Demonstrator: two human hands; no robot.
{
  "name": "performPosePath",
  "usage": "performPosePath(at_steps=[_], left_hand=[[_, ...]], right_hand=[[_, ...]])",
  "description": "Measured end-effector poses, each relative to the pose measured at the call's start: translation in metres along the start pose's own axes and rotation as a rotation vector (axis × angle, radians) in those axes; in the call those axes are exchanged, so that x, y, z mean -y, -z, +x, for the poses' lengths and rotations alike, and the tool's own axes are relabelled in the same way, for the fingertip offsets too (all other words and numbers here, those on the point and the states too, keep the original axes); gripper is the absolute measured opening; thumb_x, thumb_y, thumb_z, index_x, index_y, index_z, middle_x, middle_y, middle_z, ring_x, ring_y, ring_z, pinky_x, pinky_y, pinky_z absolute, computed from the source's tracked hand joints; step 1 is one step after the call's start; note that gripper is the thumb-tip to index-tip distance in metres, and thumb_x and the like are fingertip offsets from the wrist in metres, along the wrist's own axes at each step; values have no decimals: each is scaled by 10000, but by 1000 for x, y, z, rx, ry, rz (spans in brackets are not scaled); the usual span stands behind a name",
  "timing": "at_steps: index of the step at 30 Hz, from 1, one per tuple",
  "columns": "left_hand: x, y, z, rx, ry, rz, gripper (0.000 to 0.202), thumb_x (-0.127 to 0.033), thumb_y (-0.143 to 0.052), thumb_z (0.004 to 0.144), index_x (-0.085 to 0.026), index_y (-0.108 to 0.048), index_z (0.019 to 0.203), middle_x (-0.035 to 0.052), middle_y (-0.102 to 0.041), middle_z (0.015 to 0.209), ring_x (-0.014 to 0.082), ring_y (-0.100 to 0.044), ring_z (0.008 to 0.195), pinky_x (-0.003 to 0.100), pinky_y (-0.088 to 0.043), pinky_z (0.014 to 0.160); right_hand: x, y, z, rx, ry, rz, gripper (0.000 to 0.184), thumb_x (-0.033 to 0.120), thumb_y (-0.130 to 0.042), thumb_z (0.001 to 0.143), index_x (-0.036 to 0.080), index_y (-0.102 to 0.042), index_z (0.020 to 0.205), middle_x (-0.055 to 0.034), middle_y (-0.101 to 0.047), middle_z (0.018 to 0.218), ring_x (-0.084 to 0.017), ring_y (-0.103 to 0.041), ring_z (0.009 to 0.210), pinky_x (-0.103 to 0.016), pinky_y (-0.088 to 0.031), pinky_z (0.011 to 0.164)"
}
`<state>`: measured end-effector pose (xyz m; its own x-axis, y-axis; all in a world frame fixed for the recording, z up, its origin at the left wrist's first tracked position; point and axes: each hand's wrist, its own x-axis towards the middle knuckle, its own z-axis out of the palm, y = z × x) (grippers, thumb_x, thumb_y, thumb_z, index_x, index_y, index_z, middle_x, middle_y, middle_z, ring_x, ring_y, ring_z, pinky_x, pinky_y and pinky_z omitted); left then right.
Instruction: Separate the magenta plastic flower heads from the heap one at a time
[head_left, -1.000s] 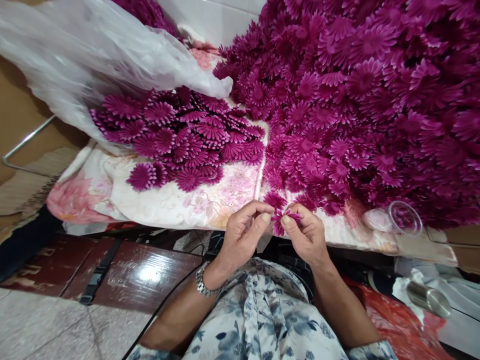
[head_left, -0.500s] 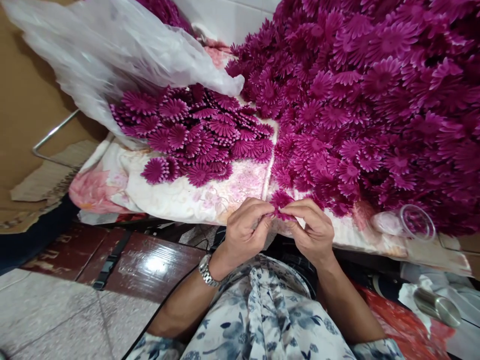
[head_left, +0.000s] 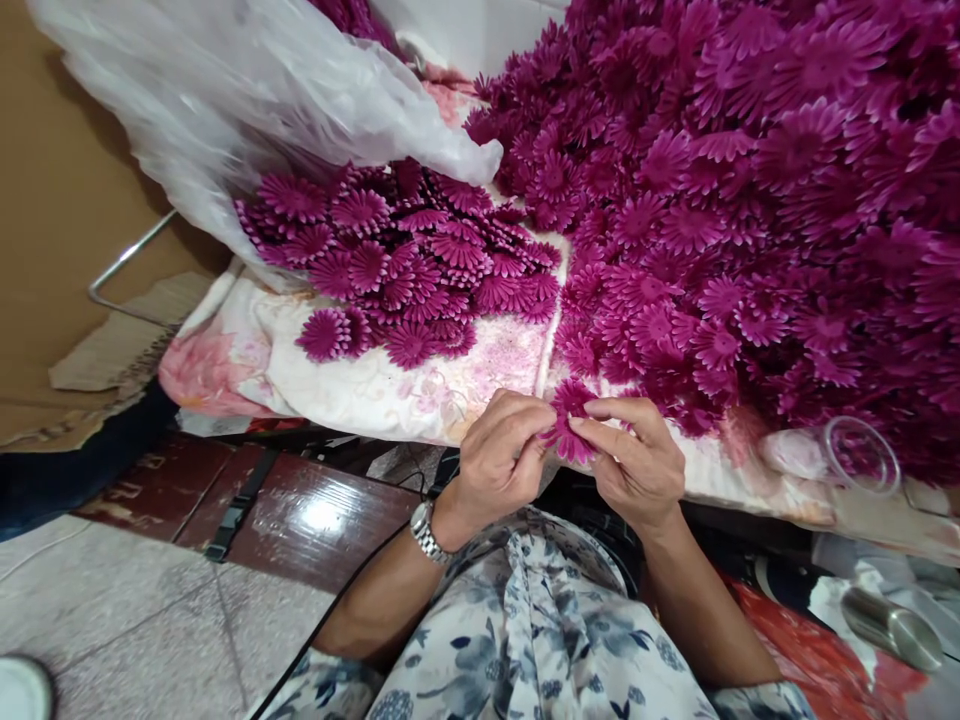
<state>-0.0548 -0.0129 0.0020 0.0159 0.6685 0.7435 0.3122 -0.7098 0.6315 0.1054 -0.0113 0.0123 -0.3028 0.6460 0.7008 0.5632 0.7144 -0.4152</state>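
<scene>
Right now, left hand (head_left: 501,462) grip pinched on magenta flower (head_left: 571,444) at its 9 o'clock edge, by the table's (head_left: 360,395) near edge. Right hand (head_left: 643,468) fingers touch its 3 o'clock side, can't tell if clamped. Flower pile (head_left: 750,230) at 2 o'clock, smaller heap (head_left: 390,265) at 10.

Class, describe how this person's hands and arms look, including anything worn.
Ungloved left hand, with a silver-coloured metal link band at its wrist; ungloved right hand, bare-wristed. Short white fabric sleeves carry blue-grey plant prints.
</scene>
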Motion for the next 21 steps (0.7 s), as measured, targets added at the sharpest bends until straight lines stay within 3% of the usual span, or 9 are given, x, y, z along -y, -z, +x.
performPosePath(at_steps=[5, 9, 11, 14, 17, 21], left_hand=[[0, 4, 0, -14, 36, 18, 240, -18, -527, 767, -172, -561, 947, 47, -619, 794, 149, -580, 759, 297, -497, 672], [5, 16, -1, -72, 193, 60, 195, -63, -526, 803, -172, -579, 955, 45, -618, 821, 141, -581, 788, 276, -483, 691], [10, 24, -2, -99, 263, 67, 156, -89, -518, 818, -168, -589, 932, 46, -617, 834, 140, -582, 795, 270, -476, 696], [18, 31, -2, -95, 348, 104, 120, -123, -506, 832, -162, -595, 903, 44, -617, 834, 145, -588, 788, 271, -464, 692], [19, 30, 0, 11, 329, 170, 106, -148, -497, 838, -165, -596, 872, 37, -625, 792, 151, -585, 752, 285, -450, 675], [9, 20, 5, 355, 124, 279, 102, -163, -505, 829, -164, -607, 833, 49, -638, 784, 184, -552, 775, 354, -406, 723]], right_hand=[[-8, 3, 8, -20, 47, -82, 285, 83, -540, 795, 268, -661, 974, -51, -647, 898, -161, -610, 809, -310, -507, 690], [-24, 12, 23, -92, 53, -438, 274, 101, -575, 777, 261, -660, 983, -36, -666, 852, -169, -596, 796, -334, -445, 759], [-30, 18, 24, 17, 31, -634, 251, 154, -592, 780, 245, -657, 1005, -53, -677, 936, -199, -587, 861, -365, -400, 798], [-30, 26, 16, 214, -7, -701, 316, 190, -595, 777, 223, -626, 1090, -74, -660, 1073, -234, -563, 968, -390, -366, 838], [-28, 32, 4, 223, -16, -638, 364, 123, -577, 755, 227, -613, 1102, -60, -668, 1058, -219, -567, 975, -377, -371, 848], [-29, 38, -2, 125, 17, -546, 351, 62, -570, 735, 229, -626, 1039, -36, -692, 925, -178, -590, 862, -334, -399, 801]])
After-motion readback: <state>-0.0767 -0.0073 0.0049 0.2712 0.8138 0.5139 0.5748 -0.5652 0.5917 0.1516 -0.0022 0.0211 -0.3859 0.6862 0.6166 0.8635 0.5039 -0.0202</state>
